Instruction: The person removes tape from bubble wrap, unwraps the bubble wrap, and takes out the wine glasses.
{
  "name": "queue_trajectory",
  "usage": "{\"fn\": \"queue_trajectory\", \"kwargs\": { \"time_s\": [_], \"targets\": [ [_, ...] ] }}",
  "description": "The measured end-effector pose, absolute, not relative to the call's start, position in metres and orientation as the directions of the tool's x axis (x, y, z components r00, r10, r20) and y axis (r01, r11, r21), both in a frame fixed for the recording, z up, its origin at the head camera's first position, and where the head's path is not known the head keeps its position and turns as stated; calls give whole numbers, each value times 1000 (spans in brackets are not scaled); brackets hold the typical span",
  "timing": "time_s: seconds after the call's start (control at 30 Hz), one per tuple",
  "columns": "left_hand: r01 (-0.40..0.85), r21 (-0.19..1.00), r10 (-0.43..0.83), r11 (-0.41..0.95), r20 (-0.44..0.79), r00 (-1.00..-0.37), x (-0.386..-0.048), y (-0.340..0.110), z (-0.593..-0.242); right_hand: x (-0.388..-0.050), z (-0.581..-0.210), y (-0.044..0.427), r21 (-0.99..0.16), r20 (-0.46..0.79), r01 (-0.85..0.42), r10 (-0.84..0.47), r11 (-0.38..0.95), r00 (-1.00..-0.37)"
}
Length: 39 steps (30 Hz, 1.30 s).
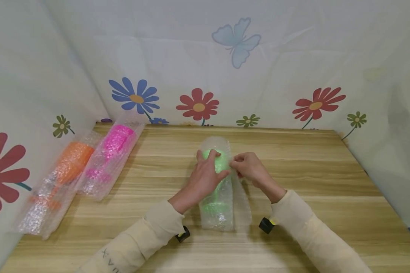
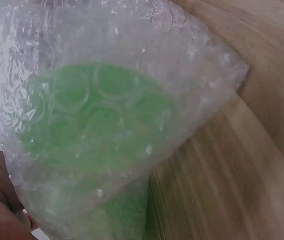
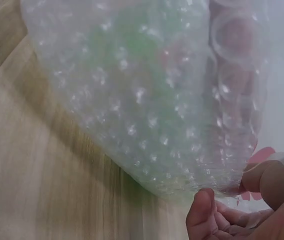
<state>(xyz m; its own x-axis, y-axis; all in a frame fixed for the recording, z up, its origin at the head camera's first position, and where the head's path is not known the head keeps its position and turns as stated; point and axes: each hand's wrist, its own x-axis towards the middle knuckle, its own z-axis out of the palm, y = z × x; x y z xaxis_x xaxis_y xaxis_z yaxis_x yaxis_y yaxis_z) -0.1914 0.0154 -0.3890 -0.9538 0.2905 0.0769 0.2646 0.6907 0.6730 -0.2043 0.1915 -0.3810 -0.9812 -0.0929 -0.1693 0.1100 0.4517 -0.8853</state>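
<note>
A green goblet [image 1: 221, 161] lies lengthwise on the table inside clear bubble wrap [image 1: 216, 141], its base toward the near edge. Over the bowl end, my left hand [image 1: 204, 175] holds the wrapped goblet, fingers bent on its far side and thumb on its right. To the right of it, my right hand [image 1: 251, 167] pinches the edge of the bubble wrap between thumb and fingers. A loose flap [image 1: 243, 208] of the wrap slants down along the right side. In the right wrist view, the pinched sheet [image 3: 132, 115] is stretched above the wood.
Two more bubble-wrapped goblets, one orange [image 1: 73, 159] and one pink [image 1: 119, 138], lie side by side at the table's left edge. The wood-grain table [image 1: 294, 159] is bounded by flower-printed cloth walls [image 1: 276, 76] at the back and sides.
</note>
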Motion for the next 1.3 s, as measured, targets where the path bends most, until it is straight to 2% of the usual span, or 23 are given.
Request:
{"fn": "queue_trajectory", "kwargs": {
  "time_s": [0.3,0.67,1.13,1.3],
  "targets": [
    [229,682,248,695,71,-966,-194,13,-391,-203,-382,193,-890,-164,119,-65,441,-984],
    [256,613,246,747,102,-964,-195,19,-396,-201,-381,192,-888,-160,122,-50,443,-986],
    [231,689,245,687,80,-966,-201,12,-397,-202,-380,190,-904,-142,106,-57,413,-988],
    [208,665,222,718,64,-973,-201,8,-396,-202,-379,192,-909,-150,116,-56,399,-987]
  ]
}}
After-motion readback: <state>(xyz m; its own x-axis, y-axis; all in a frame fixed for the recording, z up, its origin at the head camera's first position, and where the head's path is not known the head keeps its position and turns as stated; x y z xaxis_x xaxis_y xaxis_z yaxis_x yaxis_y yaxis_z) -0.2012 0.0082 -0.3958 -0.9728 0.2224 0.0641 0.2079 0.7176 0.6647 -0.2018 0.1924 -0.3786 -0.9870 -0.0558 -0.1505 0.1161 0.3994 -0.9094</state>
